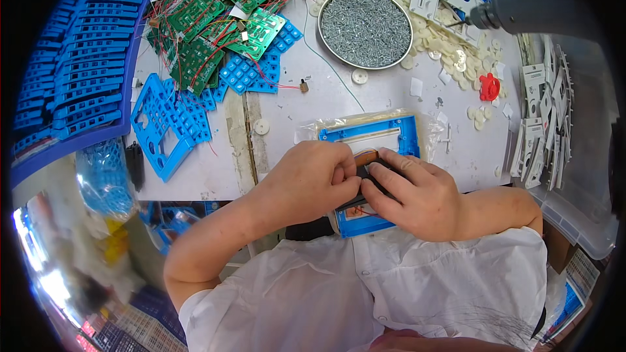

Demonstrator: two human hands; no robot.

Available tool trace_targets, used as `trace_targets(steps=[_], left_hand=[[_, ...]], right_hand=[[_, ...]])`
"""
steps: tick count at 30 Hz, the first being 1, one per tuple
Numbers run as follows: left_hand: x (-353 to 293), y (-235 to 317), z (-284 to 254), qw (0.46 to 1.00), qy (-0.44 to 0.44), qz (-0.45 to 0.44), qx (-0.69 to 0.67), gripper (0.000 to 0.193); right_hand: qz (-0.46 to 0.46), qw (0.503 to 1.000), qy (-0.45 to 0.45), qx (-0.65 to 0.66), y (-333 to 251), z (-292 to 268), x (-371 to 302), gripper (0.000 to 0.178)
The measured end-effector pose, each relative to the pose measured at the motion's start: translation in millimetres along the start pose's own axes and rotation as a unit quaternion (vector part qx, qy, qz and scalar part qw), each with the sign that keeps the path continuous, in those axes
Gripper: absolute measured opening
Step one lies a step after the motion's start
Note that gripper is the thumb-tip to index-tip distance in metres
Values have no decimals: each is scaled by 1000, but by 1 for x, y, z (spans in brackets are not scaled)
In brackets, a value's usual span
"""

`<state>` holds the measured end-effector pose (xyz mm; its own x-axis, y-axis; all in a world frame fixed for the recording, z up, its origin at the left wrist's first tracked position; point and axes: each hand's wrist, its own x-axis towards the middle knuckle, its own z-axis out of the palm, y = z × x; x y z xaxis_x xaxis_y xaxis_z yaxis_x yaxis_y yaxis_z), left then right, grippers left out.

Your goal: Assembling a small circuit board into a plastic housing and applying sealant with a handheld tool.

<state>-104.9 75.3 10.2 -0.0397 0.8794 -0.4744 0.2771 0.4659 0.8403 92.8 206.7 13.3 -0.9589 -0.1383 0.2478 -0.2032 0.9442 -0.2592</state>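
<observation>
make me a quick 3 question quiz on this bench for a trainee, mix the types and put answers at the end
1. Open: What fills the round dish?
2. True or false: The red plastic piece lies to the right of the round dish.
3. Multiple choice: What colour is the frame of the casing beneath the left hand and right hand?
a) red
b) blue
c) green

Key:
1. Small silvery metal pieces
2. True
3. b
</observation>
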Motion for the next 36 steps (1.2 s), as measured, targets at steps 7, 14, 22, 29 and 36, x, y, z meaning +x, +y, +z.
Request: trace_targets(steps=[7, 14, 22, 29, 36], left_hand=[[1, -6, 1, 1000, 10, 25, 9, 10], [-1, -15, 7, 989, 71, 117, 57, 10], [-2, -12, -2, 991, 34, 113, 66, 13], [14, 8, -26, 987, 70, 121, 75, 13], [141, -6, -49, 818, 322, 219, 423, 17]], right_hand=[[1, 1000, -8, 1, 1, -4, 5, 34], [-1, 999, -51, -4, -1, -11, 9, 42], [24, 996, 0, 90, 14, -2, -1, 56], [47, 989, 18, 141, 19, -2, -6, 63], [59, 983, 56, 164, 17, -2, -9, 62]])
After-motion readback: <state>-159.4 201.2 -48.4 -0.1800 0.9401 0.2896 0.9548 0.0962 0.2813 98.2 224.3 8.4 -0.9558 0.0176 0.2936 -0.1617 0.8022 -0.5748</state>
